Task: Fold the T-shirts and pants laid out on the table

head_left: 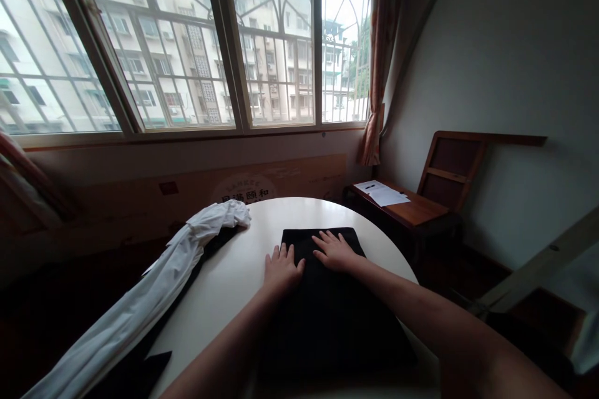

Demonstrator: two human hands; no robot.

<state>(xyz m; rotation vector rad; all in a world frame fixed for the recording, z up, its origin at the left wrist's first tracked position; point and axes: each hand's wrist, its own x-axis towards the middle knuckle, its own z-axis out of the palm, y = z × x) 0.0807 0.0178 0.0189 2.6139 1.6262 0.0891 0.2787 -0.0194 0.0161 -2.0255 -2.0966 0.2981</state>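
A black folded cloth [332,312], perhaps a garment, lies flat on the round white table [224,280]. My left hand [283,268] rests at its left edge, fingers spread, with the thumb on the fabric. Higher up and to the right, my right hand [334,250] lies palm down on the cloth near its far edge, fingers also apart. Neither hand grips anything. The cloth's near end sits in shadow between my forearms, so its folds there are hard to make out.
White fabric [154,280] drapes along the table's left edge, with dark cloth [150,368] beneath it. Beyond the table, a wooden bench [416,209] at the right holds paper sheets [384,194]. A large flat cardboard piece [309,177] leans under the barred windows.
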